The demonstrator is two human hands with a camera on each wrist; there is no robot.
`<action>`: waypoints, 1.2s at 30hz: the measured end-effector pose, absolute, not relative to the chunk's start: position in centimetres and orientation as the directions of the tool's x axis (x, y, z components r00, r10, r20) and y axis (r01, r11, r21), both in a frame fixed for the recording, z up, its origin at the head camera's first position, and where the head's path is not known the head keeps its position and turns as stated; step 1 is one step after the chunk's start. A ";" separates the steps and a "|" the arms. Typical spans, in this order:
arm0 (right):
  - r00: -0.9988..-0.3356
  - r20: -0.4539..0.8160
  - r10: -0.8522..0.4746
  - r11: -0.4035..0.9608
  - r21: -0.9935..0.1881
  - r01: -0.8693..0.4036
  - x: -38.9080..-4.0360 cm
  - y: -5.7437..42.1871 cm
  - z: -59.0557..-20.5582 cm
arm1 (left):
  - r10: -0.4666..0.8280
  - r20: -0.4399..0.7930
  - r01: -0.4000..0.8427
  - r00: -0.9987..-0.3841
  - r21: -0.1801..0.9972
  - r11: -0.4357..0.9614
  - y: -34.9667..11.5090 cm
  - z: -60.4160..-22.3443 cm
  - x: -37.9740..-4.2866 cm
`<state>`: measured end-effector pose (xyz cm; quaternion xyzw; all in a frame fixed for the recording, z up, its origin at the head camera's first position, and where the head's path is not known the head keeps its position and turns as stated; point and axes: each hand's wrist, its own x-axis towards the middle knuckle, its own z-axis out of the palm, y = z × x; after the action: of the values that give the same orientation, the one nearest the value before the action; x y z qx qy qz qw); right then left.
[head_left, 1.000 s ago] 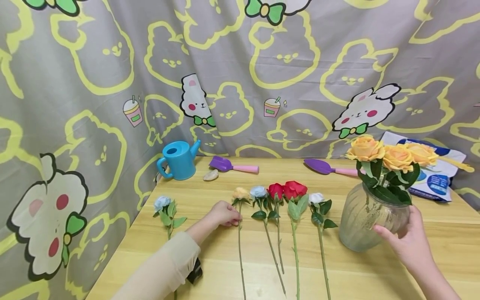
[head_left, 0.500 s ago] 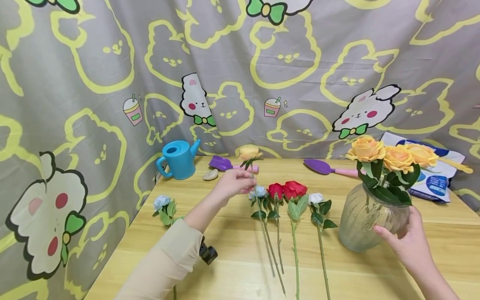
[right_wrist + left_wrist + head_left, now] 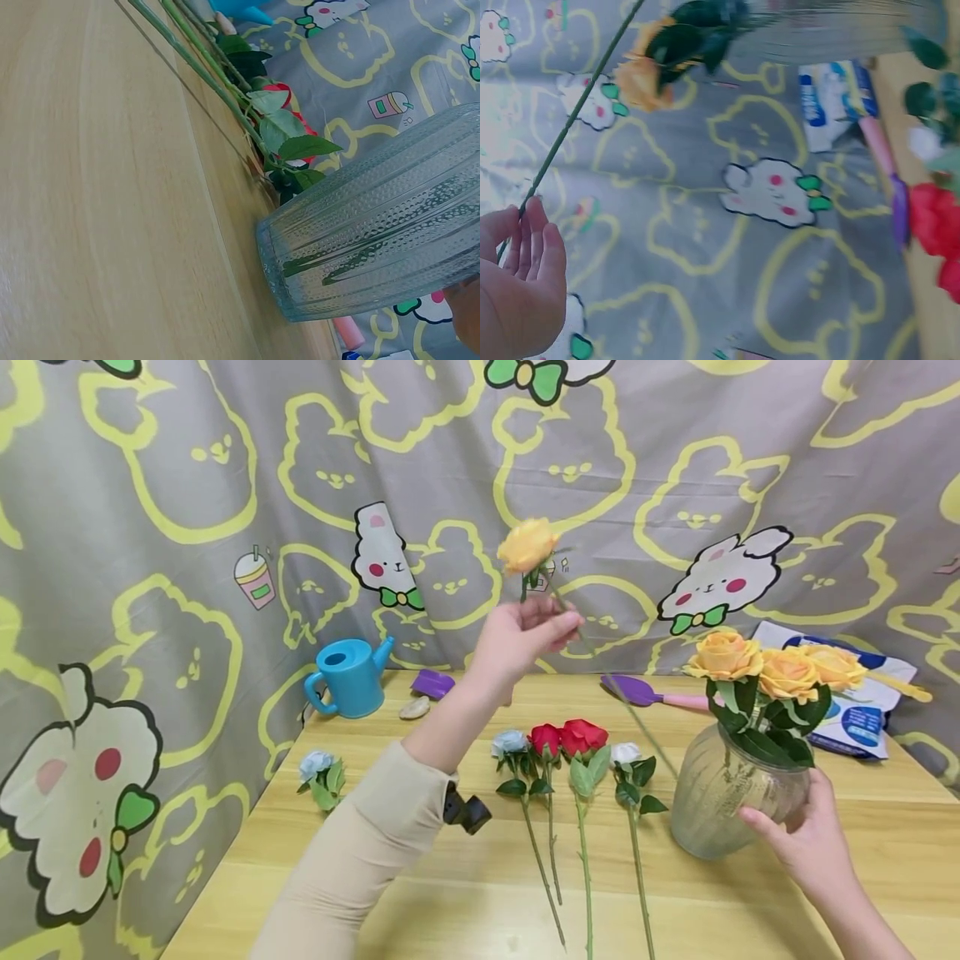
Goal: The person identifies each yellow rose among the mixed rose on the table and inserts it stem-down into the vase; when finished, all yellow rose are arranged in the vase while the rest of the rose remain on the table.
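My left hand point(image 3: 528, 631) pinches the stem of a yellow rose point(image 3: 527, 545) above the table. From the fingers the bare stem slants down rightward, its lower end near the glass vase point(image 3: 708, 806). The left wrist view shows that stem point(image 3: 570, 124) between thumb and fingers of the left hand point(image 3: 525, 292). My right hand point(image 3: 806, 839) grips the vase's right side, thumb at the front. Several yellow roses point(image 3: 791, 675) stand in it, and their stem ends show through the ribbed glass point(image 3: 375, 225) in the right wrist view.
Blue roses point(image 3: 510, 743), red roses point(image 3: 583, 737) and a white rose point(image 3: 625, 753) lie on the wooden table point(image 3: 465, 893). Another blue rose point(image 3: 317, 766) lies left. Behind are a blue watering can point(image 3: 350, 681), stone point(image 3: 415, 708), purple shovels point(image 3: 633, 690) and a bag point(image 3: 862, 727).
My left hand has lifted the yellow rose off the table and carried it up and right, its stem swinging toward the vase. The right hand stays on the vase.
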<state>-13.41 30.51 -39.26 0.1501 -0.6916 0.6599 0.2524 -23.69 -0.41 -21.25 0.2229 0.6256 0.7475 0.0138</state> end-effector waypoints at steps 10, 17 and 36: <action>-0.825 0.553 0.120 0.094 -0.833 -0.545 -13.4 30.5 -39.2 | 0.206 0.516 0.458 -0.831 0.846 -0.274 3.3 -19.0 -23.1; -0.824 0.554 0.122 0.077 -0.833 -0.548 -13.1 30.5 -39.3 | 0.251 0.539 0.519 -0.804 0.842 -0.144 6.0 -21.6 -23.2; -0.821 0.555 0.134 0.089 -0.832 -0.548 -13.2 30.4 -39.3 | 0.410 0.438 0.472 -0.800 0.881 -0.021 11.3 -27.2 -21.7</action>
<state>-13.18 30.41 -39.26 0.1499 -0.6909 0.6582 0.2588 -21.72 11.25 -27.20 0.3154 0.6992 0.6411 -0.0240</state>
